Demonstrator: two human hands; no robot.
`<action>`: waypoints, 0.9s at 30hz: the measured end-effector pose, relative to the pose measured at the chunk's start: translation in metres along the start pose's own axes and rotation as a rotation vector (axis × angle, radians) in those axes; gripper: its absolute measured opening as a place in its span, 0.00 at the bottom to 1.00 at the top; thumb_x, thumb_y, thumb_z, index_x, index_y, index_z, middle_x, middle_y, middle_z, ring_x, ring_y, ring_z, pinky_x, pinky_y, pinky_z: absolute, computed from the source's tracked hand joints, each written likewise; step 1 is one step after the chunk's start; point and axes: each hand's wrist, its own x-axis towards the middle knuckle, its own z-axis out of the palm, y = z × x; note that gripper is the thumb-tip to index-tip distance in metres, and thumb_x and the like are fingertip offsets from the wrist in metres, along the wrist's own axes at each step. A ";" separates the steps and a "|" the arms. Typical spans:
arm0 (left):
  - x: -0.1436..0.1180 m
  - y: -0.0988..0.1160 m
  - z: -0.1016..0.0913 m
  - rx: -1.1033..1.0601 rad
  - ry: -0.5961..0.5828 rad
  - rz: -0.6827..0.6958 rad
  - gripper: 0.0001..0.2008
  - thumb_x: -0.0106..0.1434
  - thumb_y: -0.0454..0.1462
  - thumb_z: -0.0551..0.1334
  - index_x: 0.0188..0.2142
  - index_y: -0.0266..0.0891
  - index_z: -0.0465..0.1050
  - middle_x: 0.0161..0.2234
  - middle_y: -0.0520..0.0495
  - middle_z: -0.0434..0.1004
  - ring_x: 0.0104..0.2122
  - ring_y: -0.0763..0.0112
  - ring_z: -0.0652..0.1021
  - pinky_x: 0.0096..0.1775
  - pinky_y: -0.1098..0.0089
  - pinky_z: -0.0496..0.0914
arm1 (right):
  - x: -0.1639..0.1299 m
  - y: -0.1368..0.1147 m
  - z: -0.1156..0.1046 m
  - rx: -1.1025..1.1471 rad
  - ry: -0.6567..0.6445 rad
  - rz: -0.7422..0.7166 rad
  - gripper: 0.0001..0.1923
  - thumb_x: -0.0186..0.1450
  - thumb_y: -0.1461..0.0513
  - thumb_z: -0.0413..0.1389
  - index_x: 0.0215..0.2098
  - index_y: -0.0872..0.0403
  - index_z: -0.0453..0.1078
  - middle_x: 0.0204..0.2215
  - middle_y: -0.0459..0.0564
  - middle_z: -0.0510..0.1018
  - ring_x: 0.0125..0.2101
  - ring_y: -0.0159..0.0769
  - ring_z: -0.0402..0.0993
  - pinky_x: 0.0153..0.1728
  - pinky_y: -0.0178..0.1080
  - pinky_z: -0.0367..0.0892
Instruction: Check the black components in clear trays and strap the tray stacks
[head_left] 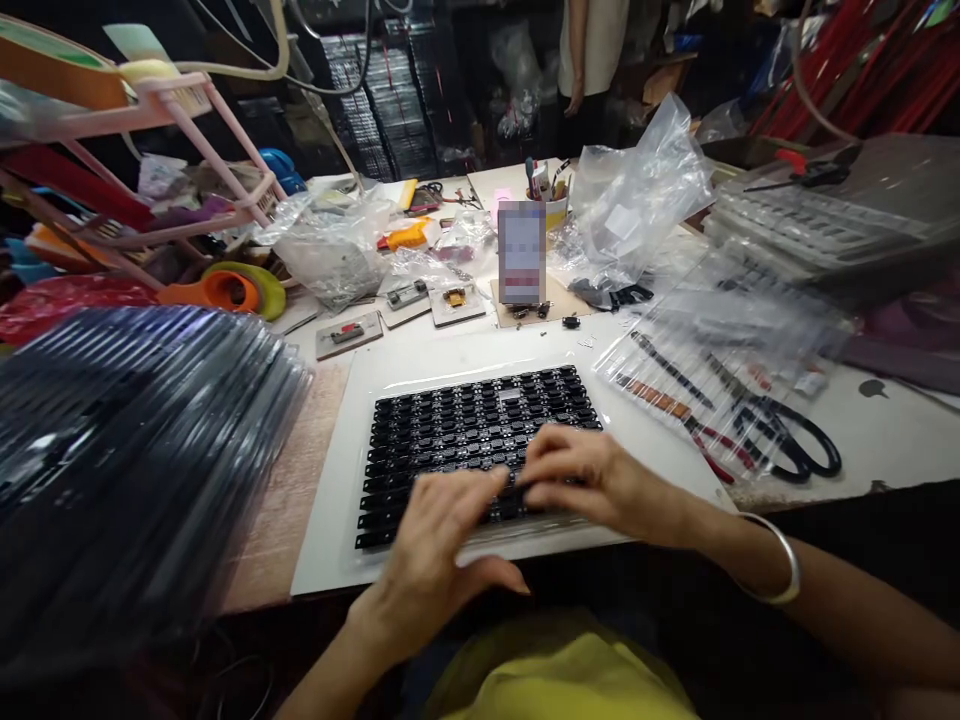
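low in the frame, both hands are pinching small black parts on the black gridded tray (pixel 472 420): left hand (pixel 435 545), right hand (pixel 592 480), best pressing lightly

Left hand (pixel 435 545) and right hand (pixel 592 480) on black parts tray (pixel 465 420), grip perhaps blurred

Bare white board (pixel 337 470) left of the black tray (pixel 480 420); scissors (pixel 795 445) crowd its right.

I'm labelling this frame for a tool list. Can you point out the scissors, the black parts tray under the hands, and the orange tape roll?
scissors (pixel 806 452), head view, on the black handle loops.
black parts tray (pixel 480 415), head view, on its upper rows.
orange tape roll (pixel 225 292), head view, on its orange rim.
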 end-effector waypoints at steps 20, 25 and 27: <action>-0.070 -0.117 -0.029 0.107 0.638 -0.735 0.13 0.61 0.42 0.60 0.42 0.38 0.75 0.37 0.47 0.77 0.39 0.66 0.76 0.47 0.65 0.68 | 0.096 0.067 -0.016 -0.851 0.113 -0.073 0.04 0.62 0.65 0.55 0.31 0.57 0.72 0.33 0.54 0.72 0.33 0.38 0.62 0.37 0.41 0.54; -0.073 -0.117 -0.031 0.094 0.655 -0.804 0.13 0.61 0.43 0.60 0.42 0.40 0.75 0.37 0.47 0.77 0.39 0.64 0.77 0.47 0.63 0.69 | 0.093 0.069 -0.020 -0.779 0.125 -0.072 0.06 0.62 0.63 0.56 0.30 0.56 0.75 0.32 0.52 0.73 0.33 0.37 0.65 0.36 0.42 0.57; -0.072 -0.116 -0.030 0.082 0.663 -0.843 0.13 0.60 0.44 0.61 0.42 0.40 0.75 0.38 0.47 0.77 0.40 0.63 0.77 0.49 0.62 0.69 | 0.088 0.068 -0.029 -0.745 0.169 -0.070 0.07 0.64 0.64 0.54 0.33 0.55 0.75 0.32 0.52 0.73 0.34 0.37 0.67 0.37 0.42 0.59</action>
